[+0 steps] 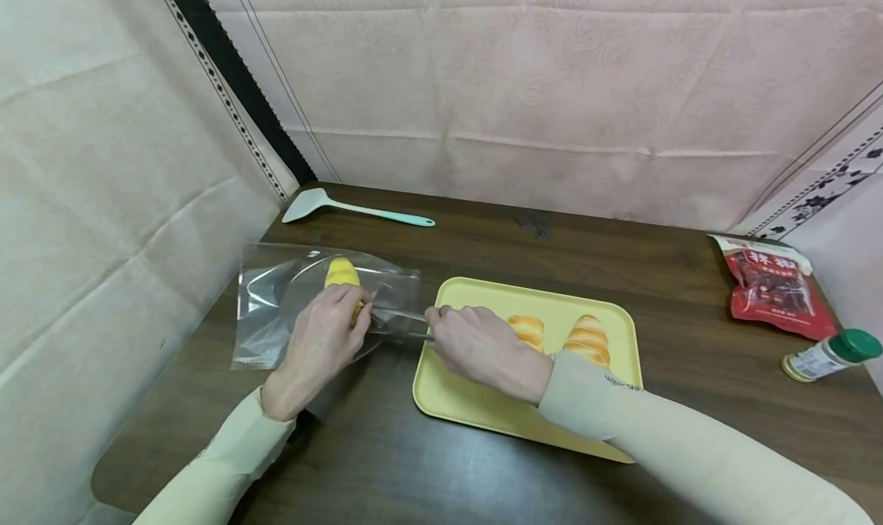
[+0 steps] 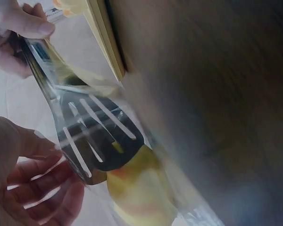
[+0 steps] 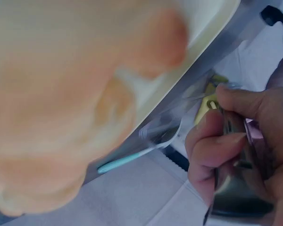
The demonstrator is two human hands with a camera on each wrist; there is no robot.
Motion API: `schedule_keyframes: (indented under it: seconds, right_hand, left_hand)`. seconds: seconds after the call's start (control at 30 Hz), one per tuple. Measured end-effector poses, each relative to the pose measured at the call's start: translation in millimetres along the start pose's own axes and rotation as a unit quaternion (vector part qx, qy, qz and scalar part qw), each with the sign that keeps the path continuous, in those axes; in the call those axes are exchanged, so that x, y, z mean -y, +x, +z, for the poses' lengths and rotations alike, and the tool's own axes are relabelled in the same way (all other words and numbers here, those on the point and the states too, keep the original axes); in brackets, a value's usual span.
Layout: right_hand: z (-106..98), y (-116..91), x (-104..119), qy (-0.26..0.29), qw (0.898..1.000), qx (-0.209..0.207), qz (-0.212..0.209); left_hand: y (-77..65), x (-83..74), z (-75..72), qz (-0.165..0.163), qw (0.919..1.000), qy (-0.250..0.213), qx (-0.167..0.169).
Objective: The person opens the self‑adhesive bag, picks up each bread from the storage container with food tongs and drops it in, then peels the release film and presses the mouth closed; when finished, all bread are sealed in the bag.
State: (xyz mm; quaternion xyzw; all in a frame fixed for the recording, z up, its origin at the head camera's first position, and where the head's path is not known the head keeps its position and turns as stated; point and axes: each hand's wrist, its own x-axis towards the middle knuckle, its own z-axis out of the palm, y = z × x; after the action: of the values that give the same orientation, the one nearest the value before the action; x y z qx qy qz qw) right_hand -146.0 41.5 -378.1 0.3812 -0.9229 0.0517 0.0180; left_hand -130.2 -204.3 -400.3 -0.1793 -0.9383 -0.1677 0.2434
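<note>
My right hand (image 1: pixel 483 349) grips the handle end of metal tongs (image 1: pixel 403 315). Their slotted blades reach into the mouth of a clear plastic bag (image 1: pixel 265 326) on the left. A yellow bread roll (image 1: pixel 341 270) lies inside the bag, at the blade tips in the left wrist view. My left hand (image 1: pixel 324 329) is at the bag's mouth, thumb and fingers pinching its film beside the blades. In the right wrist view, my fingers wrap round the steel handle (image 3: pixel 240 193).
A yellow tray (image 1: pixel 469 402) carries bread rolls (image 1: pixel 588 339), partly hidden by my right arm. A turquoise spatula (image 1: pixel 375 211) lies at the back left. At the right are a red snack packet (image 1: pixel 776 287) and a green-capped bottle (image 1: pixel 824 356). Cloth walls stand behind and beside the table.
</note>
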Motion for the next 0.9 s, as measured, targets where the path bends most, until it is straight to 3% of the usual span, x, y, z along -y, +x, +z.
schedule_keyframes:
  seconds: [0.1, 0.3, 0.43, 0.63, 0.77, 0.9]
  right_hand:
    - [-0.3, 3.9, -3.6, -0.001, 1.000, 0.005, -0.004]
    - [0.5, 6.8, -7.2, 0.080, 0.996, 0.033, 0.024]
    - [1.8, 7.1, -6.1, 0.118, 0.991, 0.050, 0.040]
    - [3.7, 4.5, -1.4, 0.149, 0.982, 0.077, 0.091]
    - [3.3, 0.7, 7.6, 0.186, 0.968, 0.097, 0.137]
    - [3.7, 2.4, 18.0, 0.220, 0.957, 0.110, 0.152]
  left_hand:
    - [0.0, -0.1, -0.1, 0.016, 0.9998, -0.008, 0.001]
    - [-1.1, 2.4, 1.5, 0.041, 0.9980, 0.031, -0.037]
    - [-4.4, 3.1, 1.9, 0.011, 0.9972, 0.064, -0.039]
    - [-6.8, 2.7, 1.7, -0.053, 0.9978, 0.038, -0.012]
    - [-6.0, 2.5, 1.6, -0.056, 0.9981, 0.024, -0.009]
    - [-5.1, 1.1, 3.4, -0.046, 0.9987, 0.018, -0.012]
